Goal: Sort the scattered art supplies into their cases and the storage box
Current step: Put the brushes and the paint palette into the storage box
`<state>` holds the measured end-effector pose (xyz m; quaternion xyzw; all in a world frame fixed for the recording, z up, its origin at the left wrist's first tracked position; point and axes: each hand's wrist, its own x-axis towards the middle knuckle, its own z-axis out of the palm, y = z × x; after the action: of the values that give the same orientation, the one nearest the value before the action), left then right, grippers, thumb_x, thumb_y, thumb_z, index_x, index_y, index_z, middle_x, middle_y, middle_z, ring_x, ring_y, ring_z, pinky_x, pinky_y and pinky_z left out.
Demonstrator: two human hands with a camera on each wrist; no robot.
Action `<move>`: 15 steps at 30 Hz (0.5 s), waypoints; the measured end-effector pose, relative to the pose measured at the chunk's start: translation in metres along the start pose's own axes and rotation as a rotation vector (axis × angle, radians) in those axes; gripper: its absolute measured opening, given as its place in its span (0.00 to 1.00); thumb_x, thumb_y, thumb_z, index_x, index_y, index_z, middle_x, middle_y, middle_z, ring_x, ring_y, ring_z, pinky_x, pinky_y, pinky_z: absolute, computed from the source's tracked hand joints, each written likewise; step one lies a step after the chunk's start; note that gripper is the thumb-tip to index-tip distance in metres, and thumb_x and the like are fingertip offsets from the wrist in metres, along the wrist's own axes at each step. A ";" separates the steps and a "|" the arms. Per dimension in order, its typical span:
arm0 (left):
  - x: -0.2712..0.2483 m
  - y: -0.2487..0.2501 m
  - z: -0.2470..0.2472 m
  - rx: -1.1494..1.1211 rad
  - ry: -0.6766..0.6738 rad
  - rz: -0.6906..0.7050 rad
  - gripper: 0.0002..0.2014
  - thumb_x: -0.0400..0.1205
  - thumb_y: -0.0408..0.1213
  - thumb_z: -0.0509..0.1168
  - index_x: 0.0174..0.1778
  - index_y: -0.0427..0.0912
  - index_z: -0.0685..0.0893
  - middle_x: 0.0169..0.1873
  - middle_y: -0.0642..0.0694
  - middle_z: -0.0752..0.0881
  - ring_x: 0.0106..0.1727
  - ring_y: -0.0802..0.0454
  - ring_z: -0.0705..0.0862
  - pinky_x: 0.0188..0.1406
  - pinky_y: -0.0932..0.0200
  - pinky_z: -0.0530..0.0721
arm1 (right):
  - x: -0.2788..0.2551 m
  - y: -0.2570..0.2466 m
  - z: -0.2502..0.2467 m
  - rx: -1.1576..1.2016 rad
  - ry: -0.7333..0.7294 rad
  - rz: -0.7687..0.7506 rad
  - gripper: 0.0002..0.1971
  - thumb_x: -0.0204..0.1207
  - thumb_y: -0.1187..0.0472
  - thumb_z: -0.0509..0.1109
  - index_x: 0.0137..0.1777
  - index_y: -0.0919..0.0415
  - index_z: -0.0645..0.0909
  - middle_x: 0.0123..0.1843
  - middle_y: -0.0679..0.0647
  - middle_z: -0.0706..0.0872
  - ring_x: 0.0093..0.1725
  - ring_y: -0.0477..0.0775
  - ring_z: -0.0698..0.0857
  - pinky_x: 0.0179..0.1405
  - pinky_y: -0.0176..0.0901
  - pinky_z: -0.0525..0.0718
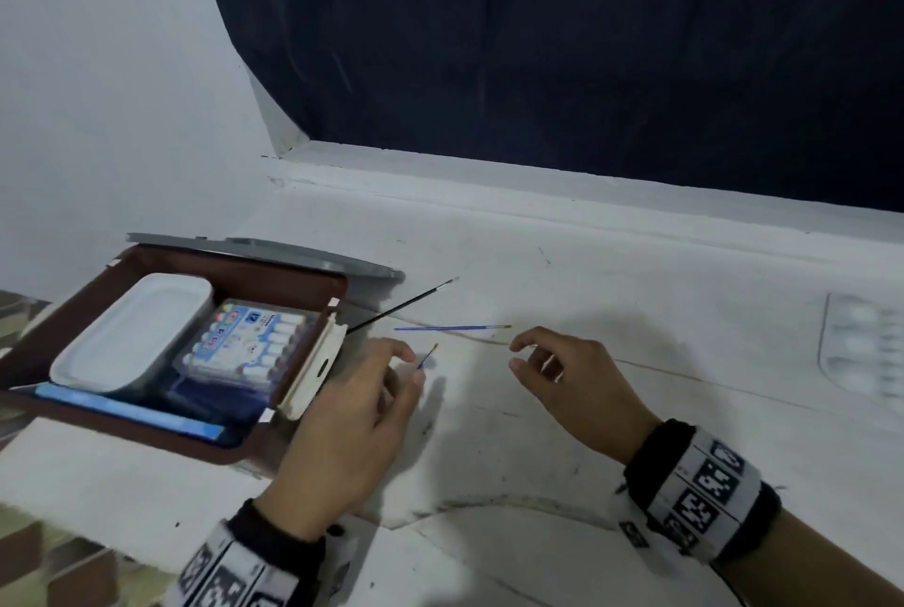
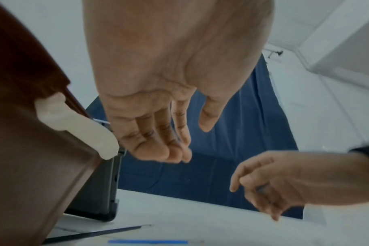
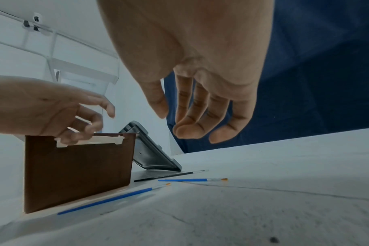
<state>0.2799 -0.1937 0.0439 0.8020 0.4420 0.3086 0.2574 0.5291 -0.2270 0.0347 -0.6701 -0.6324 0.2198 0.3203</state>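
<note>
Three thin paintbrushes lie on the white table right of the open brown storage box (image 1: 303,278): a black brush (image 1: 401,305), a blue brush (image 1: 452,327) and a second blue brush (image 3: 114,198), which is partly hidden under my left hand in the head view. My left hand (image 1: 413,366) hovers by the box's cream latch (image 1: 318,366), fingers relaxed and holding nothing. My right hand (image 1: 518,356) hangs above the table near the first blue brush's bristle end, fingers loosely curled and empty. Inside the box sit a white case (image 1: 132,327) and a marker case (image 1: 249,342).
The box's grey lid (image 1: 274,249) leans open behind it. A clear paint palette (image 1: 866,352) lies at the table's right edge. A dark blue curtain (image 1: 587,43) hangs beyond the ledge at the back. The box stands at the table's left edge.
</note>
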 end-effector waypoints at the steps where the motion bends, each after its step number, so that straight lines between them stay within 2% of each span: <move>1: 0.005 -0.007 0.010 0.068 -0.033 -0.017 0.06 0.86 0.46 0.64 0.57 0.52 0.77 0.36 0.50 0.83 0.37 0.52 0.83 0.41 0.49 0.81 | 0.008 0.005 0.000 -0.023 -0.030 0.010 0.06 0.80 0.49 0.70 0.54 0.46 0.83 0.36 0.45 0.85 0.35 0.44 0.83 0.40 0.39 0.82; 3: 0.015 -0.018 0.025 0.200 -0.074 -0.061 0.10 0.84 0.44 0.64 0.57 0.45 0.77 0.41 0.46 0.82 0.43 0.42 0.85 0.45 0.47 0.82 | 0.024 0.014 0.003 -0.074 -0.101 0.026 0.10 0.81 0.49 0.68 0.59 0.47 0.83 0.38 0.46 0.86 0.35 0.44 0.84 0.40 0.41 0.82; 6: 0.029 -0.032 0.042 0.401 -0.147 -0.128 0.12 0.79 0.42 0.66 0.52 0.38 0.78 0.45 0.37 0.83 0.44 0.32 0.85 0.43 0.45 0.81 | 0.049 0.021 0.009 -0.194 -0.195 0.021 0.16 0.83 0.50 0.66 0.69 0.48 0.78 0.45 0.49 0.88 0.44 0.52 0.86 0.48 0.45 0.84; 8: 0.037 -0.035 0.048 0.499 -0.177 -0.174 0.10 0.81 0.40 0.66 0.51 0.37 0.77 0.48 0.36 0.82 0.48 0.33 0.85 0.45 0.46 0.80 | 0.065 0.024 0.014 -0.267 -0.250 -0.002 0.19 0.84 0.50 0.63 0.73 0.48 0.75 0.50 0.53 0.88 0.49 0.57 0.85 0.51 0.49 0.84; 10: 0.045 -0.035 0.052 0.499 -0.179 -0.188 0.09 0.84 0.40 0.61 0.49 0.37 0.78 0.48 0.36 0.83 0.50 0.33 0.85 0.47 0.48 0.79 | 0.081 0.027 0.019 -0.363 -0.301 -0.023 0.19 0.84 0.50 0.61 0.74 0.47 0.72 0.54 0.55 0.86 0.52 0.60 0.85 0.51 0.48 0.83; 13: 0.055 -0.032 0.053 0.509 -0.227 -0.221 0.09 0.88 0.42 0.57 0.50 0.41 0.77 0.51 0.39 0.83 0.55 0.39 0.84 0.50 0.53 0.78 | 0.100 0.030 0.030 -0.487 -0.342 -0.035 0.14 0.84 0.51 0.61 0.68 0.48 0.72 0.51 0.54 0.82 0.50 0.61 0.83 0.47 0.48 0.80; 15: 0.059 -0.027 0.049 0.510 -0.292 -0.245 0.06 0.88 0.42 0.58 0.45 0.47 0.73 0.54 0.41 0.83 0.59 0.42 0.83 0.53 0.55 0.76 | 0.106 0.031 0.035 -0.519 -0.353 -0.024 0.10 0.83 0.53 0.61 0.63 0.49 0.72 0.49 0.55 0.82 0.47 0.61 0.83 0.46 0.49 0.81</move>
<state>0.3251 -0.1362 0.0084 0.8173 0.5568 0.0363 0.1440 0.5371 -0.1168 0.0003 -0.6734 -0.7213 0.1602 0.0264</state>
